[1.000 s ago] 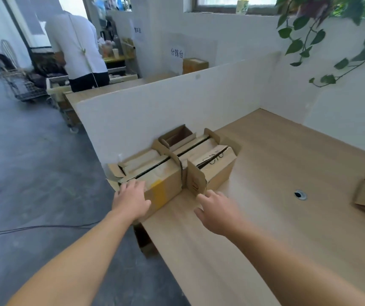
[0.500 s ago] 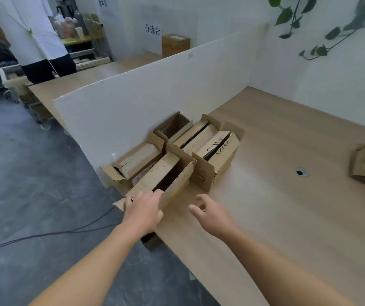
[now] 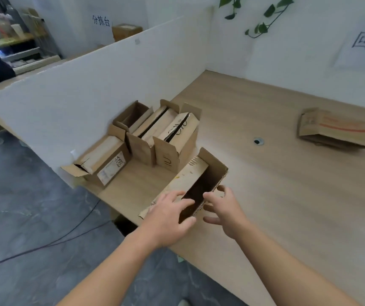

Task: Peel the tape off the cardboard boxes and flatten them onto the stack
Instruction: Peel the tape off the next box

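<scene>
Fingers of the left hand lie spread over the near top edge of an open cardboard box, with the thumb hooked round its near end, so the hand grips that box. The right hand is at the box's right near corner; its fingers are loosely curled, the upper ones touching the corrugated edge, the lower ones spread and clear of the cardboard. Whether that hand has closed on the wall cannot be told.

The held box lies near the front edge of the table, its dark interior facing up and one flap raised at the far end. A yellowish smear shows on its left flap.

Behind it, against the white partition, stand further boxes. A labelled box lies at the left with one end flap hanging open beyond the table's edge. To its right a group of three boxes stands tightly together, flaps up, the two nearer ones bearing dark lines along their top seams.

Well apart at the right side of the table lies a flattened stack of cardboard with a red stripe on top. A small round cable hole sits in the table between the stack and the group.

A dark cable runs across the grey floor at the left. Ivy leaves hang on the far wall.
</scene>
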